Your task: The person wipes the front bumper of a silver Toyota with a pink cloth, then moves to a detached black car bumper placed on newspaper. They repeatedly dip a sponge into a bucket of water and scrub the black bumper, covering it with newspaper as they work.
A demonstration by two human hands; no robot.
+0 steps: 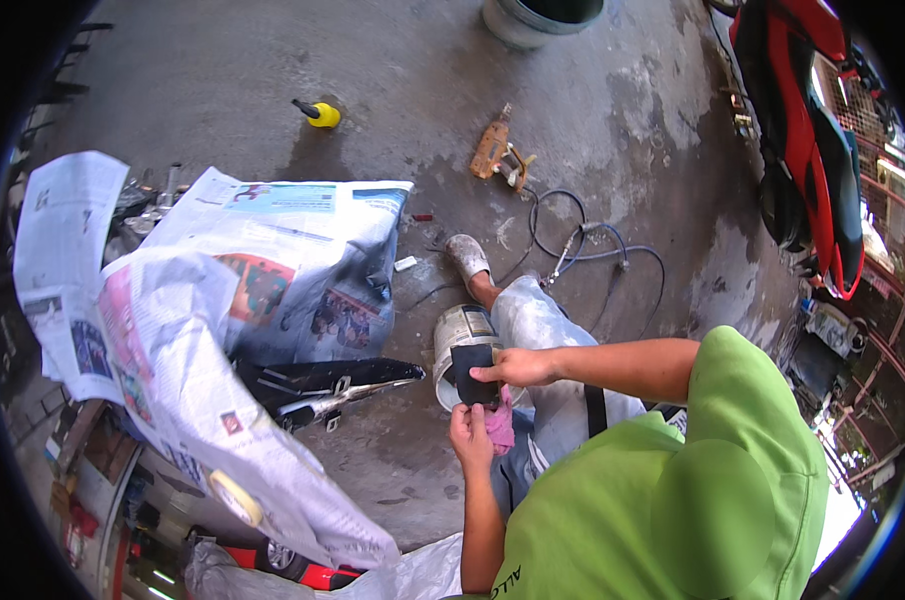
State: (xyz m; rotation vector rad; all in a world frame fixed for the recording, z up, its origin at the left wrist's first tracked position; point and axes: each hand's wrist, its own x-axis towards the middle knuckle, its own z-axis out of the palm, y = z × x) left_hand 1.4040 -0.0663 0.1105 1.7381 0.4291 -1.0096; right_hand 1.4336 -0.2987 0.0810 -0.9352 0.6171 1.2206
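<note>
A black sheet (pixel 473 371) that looks like sandpaper is held in both hands over a white pail (pixel 464 330) bearing a printed label. My right hand (pixel 524 366) grips its right side, thumb on top. At the lower edge, my left hand (pixel 472 433) pinches the sheet with its fingertips. A crumpled pink cloth (pixel 502 424) lies against my left hand, partly hidden behind it. Left of the pail, a black and silver panel (pixel 332 394) with brackets pokes out from under newspaper sheets (pixel 287 232). The pail's inside is mostly covered by the sheet and hands.
A masking tape roll (pixel 235 497) rests on the newspaper. On the wet concrete floor lie an orange power tool (pixel 491 150), a coiled hose (pixel 565 225) and a white block (pixel 405 263). A yellow bottle (pixel 323 115) and a large tub (pixel 531 26) stand farther off. A red motorcycle (pixel 790 142) stands right.
</note>
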